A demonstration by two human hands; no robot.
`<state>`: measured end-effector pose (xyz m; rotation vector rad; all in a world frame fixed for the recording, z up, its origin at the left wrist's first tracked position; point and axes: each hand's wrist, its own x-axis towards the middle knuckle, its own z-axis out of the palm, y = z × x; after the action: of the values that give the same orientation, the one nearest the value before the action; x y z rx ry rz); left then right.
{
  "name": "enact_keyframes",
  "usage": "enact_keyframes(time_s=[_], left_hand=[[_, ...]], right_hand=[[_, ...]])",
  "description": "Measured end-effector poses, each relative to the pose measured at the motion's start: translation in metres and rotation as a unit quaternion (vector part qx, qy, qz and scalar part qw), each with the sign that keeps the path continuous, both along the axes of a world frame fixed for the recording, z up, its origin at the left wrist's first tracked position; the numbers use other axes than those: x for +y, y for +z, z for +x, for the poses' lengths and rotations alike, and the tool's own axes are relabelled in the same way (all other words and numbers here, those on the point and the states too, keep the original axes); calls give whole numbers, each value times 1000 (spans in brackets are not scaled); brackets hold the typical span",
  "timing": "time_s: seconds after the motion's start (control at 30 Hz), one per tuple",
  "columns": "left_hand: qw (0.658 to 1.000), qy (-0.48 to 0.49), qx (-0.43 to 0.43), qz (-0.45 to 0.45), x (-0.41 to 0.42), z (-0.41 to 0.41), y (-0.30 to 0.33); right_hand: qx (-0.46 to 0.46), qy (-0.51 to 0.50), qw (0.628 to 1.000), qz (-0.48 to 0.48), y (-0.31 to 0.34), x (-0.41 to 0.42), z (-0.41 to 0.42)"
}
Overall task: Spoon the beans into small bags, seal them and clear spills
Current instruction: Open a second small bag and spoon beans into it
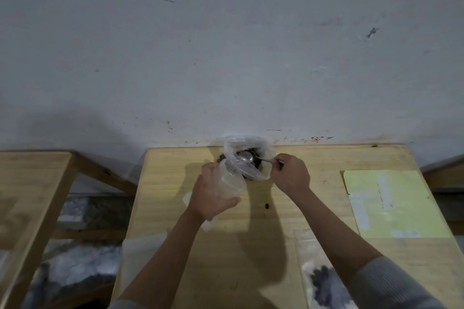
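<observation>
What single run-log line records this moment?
left hand: holds small bag | right hand: holds spoon in large bag | stray bean on table

Dark beans (258, 163) in the big clear plastic bag (253, 155) mostly hidden by crinkled film and the metal spoon (244, 157) bowl; too small to count. Spoon handle end buried in right hand (291, 174). Small clear bag (229, 182) partly covered by left hand (213, 195); can't tell if anything's inside. Filled clear bag of dark beans (324, 283) at pale wooden counter (251, 246) near edge: cut off by bottom edge, blurred. Pale yellow sheet (391, 204) w/ white patches: print unreadable. Stuff below the second wooden counter (30, 183) at left: grey blur, can't identify.
</observation>
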<state>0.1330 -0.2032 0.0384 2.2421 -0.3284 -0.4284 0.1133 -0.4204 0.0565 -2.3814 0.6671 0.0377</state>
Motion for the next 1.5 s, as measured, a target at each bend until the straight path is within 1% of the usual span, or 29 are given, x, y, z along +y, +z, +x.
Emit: enact_keyframes(time_s=[0.1, 0.2, 0.27, 0.37, 0.57, 0.67, 0.77, 1.07, 1.23, 1.3, 1.4, 1.5], left_hand=[[999, -1, 47, -25, -4, 7, -7], [997, -11, 70, -42, -7, 12, -16], [996, -13, 73, -56, -9, 15, -19], [994, -7, 76, -75, -10, 16, -24], [995, -3, 69, -68, -9, 15, -24], [997, 4, 61, -47, -9, 13, -22], [999, 21, 43, -24, -9, 10, -19], [997, 53, -33, 42, -11, -2, -5], [995, 64, -55, 47, -19, -5, 9], [995, 68, -57, 46, -22, -5, 17], [993, 51, -83, 63, -27, -3, 23], [994, 54, -88, 35, -28, -4, 27]], right_hand=[[23, 37, 999, 5, -8, 4, 6], [51, 50, 995, 66, -14, 5, 12], [54, 21, 991, 123, -19, 5, 16], [51, -60, 978, 193, -23, 3, 17], [30, -125, 961, 245, -6, -6, 8], [1, -153, 955, 255, -2, -11, 3], [-2, -162, 950, 268, 3, -19, -4], [-67, -150, 951, 263, 23, -36, -27], [-131, -106, 944, 284, 35, -36, -41], [-142, -63, 950, 270, 40, -35, -47], [-153, -6, 961, 232, 45, -33, -54], [-173, -4, 962, 212, 48, -30, -56]])
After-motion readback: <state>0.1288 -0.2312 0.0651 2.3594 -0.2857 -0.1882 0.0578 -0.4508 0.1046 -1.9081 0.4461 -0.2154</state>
